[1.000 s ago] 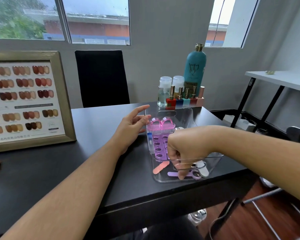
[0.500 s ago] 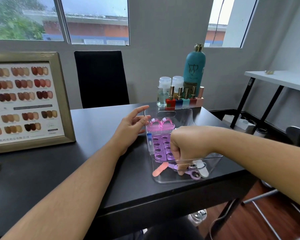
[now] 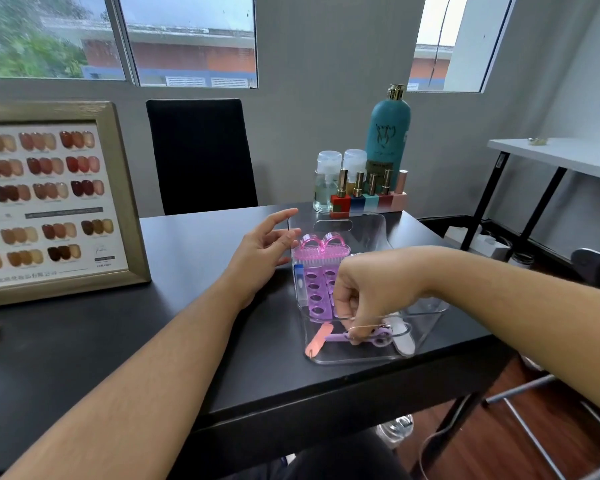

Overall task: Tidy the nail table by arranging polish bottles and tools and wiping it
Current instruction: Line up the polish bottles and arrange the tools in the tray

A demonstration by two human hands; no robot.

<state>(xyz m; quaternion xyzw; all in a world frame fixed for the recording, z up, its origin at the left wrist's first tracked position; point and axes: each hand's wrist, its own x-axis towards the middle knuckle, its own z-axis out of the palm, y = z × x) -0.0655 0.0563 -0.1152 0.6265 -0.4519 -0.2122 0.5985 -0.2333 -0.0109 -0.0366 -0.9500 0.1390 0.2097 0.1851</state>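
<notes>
A clear plastic tray (image 3: 361, 223) sits at the right end of the black table (image 3: 187, 323). Inside lie a pink nail brush (image 3: 321, 249), purple toe separators (image 3: 314, 296), an orange nail file (image 3: 318, 342), a white file (image 3: 404, 336) and a purple tool (image 3: 361, 337). My right hand (image 3: 368, 292) reaches down into the tray with its fingertips pinched on the purple tool. My left hand (image 3: 260, 251) rests open against the tray's left wall. Several polish bottles (image 3: 366, 194) stand in a row behind the tray.
A tall teal bottle (image 3: 388, 133) and two clear pump bottles (image 3: 326, 181) stand behind the polish row. A framed nail colour chart (image 3: 49, 202) leans at the left. A black chair (image 3: 201, 154) is behind the table, a white side table (image 3: 551, 154) to the right.
My right hand has shifted the purple tool slightly back and right inside the tray. My left hand has stayed at the tray's left wall.
</notes>
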